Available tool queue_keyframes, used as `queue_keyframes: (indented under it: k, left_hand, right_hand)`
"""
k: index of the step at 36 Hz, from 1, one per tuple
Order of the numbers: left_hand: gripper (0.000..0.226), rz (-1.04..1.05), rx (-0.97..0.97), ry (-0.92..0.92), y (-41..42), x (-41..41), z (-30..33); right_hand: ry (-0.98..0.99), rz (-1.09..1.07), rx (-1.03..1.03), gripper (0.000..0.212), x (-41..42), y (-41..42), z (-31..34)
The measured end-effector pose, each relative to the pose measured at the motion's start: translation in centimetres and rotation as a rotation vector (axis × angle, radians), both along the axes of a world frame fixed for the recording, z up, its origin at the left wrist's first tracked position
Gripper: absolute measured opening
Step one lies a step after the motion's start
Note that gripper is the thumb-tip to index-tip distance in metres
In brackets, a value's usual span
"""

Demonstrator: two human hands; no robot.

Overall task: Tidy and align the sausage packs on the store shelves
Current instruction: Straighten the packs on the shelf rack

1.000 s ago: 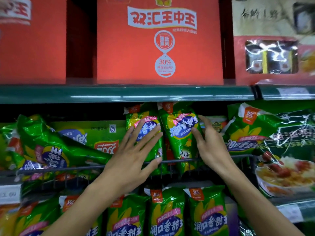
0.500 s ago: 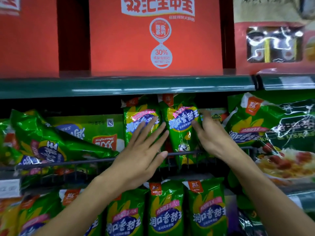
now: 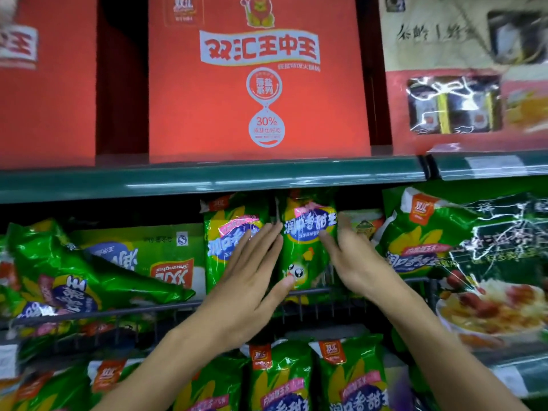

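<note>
Both hands have closed in since a moment ago: the left hand (image 3: 246,289) now lies with straight, spread fingers across the left upright pack (image 3: 229,241), thumb reaching the right upright pack (image 3: 305,241), while the right hand (image 3: 355,262) presses that pack's other edge, its fingers partly hidden, so whether they curl round it I cannot tell. These two stand behind the wire rail (image 3: 311,292) of the middle shelf, under the green shelf edge (image 3: 207,179). Foil pouches like these look light, soft and slippery; flat palms on the sides suit them best. Toppled packs (image 3: 59,262) lie to the left, red cartons (image 3: 258,84) above.
</note>
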State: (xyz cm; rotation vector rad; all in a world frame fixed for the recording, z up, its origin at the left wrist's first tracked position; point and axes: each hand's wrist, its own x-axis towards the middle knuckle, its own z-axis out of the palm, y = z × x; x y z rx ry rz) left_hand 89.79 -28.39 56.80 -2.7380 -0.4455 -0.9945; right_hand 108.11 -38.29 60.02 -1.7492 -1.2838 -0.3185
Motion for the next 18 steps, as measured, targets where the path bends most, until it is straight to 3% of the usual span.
queue_keyframes:
  k: [5, 11, 14, 18]
  left_hand:
    - [0.076, -0.013, 0.047, -0.066, 0.7, -1.0, -1.2]
    - [0.063, -0.024, 0.142, -0.09, 1.0, -1.0, -1.2]
    - [0.061, 0.047, 0.274, -0.049, 0.9, -0.6, -1.4]
    - [0.059, 0.078, 0.306, -0.045, 0.9, 0.0, -1.5]
  right_hand:
    - [-0.053, -0.02, -0.083, 0.06, 0.3, -0.2, -1.2]
    - [-0.192, -0.025, 0.094, 0.088, -0.7, -1.4, -3.9]
    - [-0.368, -0.021, 0.242, 0.077, -0.8, -1.5, -6.1]
    - [-0.511, -0.014, 0.208, 0.061, -0.7, -0.5, -7.7]
